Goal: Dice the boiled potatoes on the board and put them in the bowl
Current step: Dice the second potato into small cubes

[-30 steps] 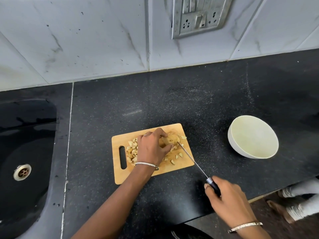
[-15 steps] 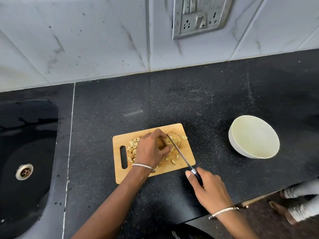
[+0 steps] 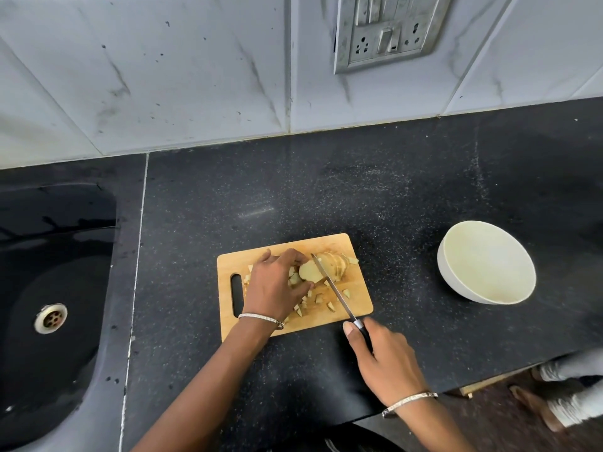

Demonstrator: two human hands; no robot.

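A small wooden cutting board (image 3: 354, 249) lies on the black counter. On it my left hand (image 3: 274, 288) presses down a pale boiled potato (image 3: 308, 272), with cut slices (image 3: 336, 265) just right of the blade. My right hand (image 3: 385, 357) grips the black handle of a knife (image 3: 332, 287), whose blade runs diagonally across the potato. Several diced pieces (image 3: 318, 300) lie scattered on the board near my left hand. A white bowl (image 3: 486, 262) stands empty on the counter to the right of the board.
A black sink (image 3: 49, 288) with a metal drain sits at the left. The tiled wall carries a socket plate (image 3: 388, 31) at the back. The counter's front edge runs at lower right, with someone's feet (image 3: 561, 396) on the floor beyond.
My right hand has pushed the knife forward and left, so the blade now crosses the potato. My left hand slid slightly left, uncovering part of the potato.
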